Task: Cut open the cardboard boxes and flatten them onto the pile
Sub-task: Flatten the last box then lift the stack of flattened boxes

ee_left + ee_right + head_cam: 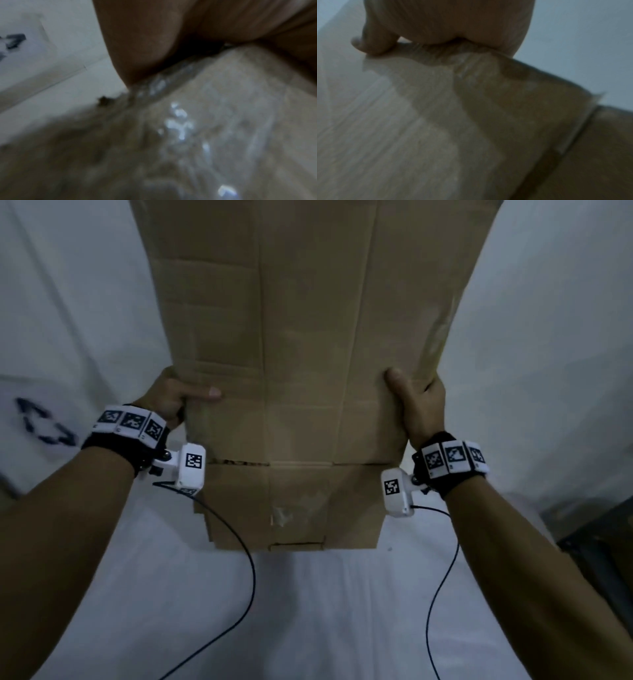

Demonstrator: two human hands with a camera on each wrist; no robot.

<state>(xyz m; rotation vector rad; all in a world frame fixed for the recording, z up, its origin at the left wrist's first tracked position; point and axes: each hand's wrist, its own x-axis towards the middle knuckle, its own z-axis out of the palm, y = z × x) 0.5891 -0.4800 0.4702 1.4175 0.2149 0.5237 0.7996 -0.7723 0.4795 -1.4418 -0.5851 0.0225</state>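
Both hands hold one flattened box (301, 344): the left hand (171, 398) grips its left edge, thumb laid across the near face, and the right hand (419, 405) grips the right edge with the thumb pointing up the panel; the other fingers wrap behind, out of sight. The box hangs in the air between them, reaching far up out of the head view, its near flaps (294, 505) hanging below the wrists. It looks collapsed to a flat sheet, panels lying in one plane, with a scrap of clear tape (282, 515) torn on the near flap, so I judge this box already cut open and flattened. Wrist views are blurred; they show only cardboard and shiny tape close under each palm. What seems left is laying it on the pile, but no pile shows here, only white floor (308, 611) below and a white sheet with a dark recycling mark (41, 422) at left. Whether more boxes wait cannot be told.
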